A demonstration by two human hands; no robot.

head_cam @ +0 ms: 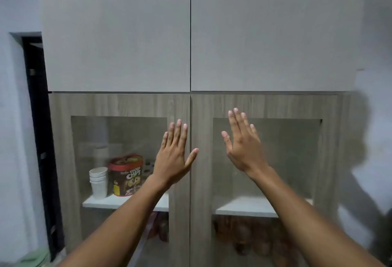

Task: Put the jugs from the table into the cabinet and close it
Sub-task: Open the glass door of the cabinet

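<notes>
My left hand (172, 156) and right hand (241, 142) are flat and empty, fingers spread, against the cabinet's (191, 105) closed doors. I can't make out jugs behind the glass.

This looks like a home kitchen or pantry corner. A tall wood-grain cabinet (118, 105) with glass-paned doors stands against a plain painted wall (19, 118). Behind the glass, a white shelf (101, 202) holds a stack of disposable cups (98, 182) and a tub of chocolate cereal (126, 174), ordinary household food storage.
</notes>
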